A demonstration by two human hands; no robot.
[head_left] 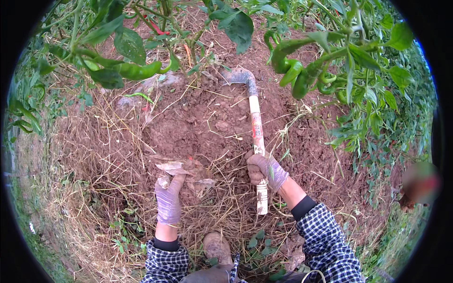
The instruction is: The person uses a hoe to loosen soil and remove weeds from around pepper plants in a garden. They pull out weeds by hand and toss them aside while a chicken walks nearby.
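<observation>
My right hand (263, 169), in a soiled thin glove, is closed around the pale handle of a short-handled hoe (257, 123). The hoe's dark, curved metal head points left and rests at the soil near the base of a pepper plant (194, 46). My left hand (169, 191), gloved too, is low over the ground to the left, at some torn, dirty plastic film (172, 167). Its fingertips are partly hidden by the film, so its grip on it is unclear. Reddish-brown soil (177, 131) lies between the hands and the plants.
Pepper plants with green pods (138, 70) hang in from the upper left, and more pods (300, 74) from the upper right. Dry straw (219, 212) covers the ground near my muddy boot (216, 246). A partly blurred person is at the right edge.
</observation>
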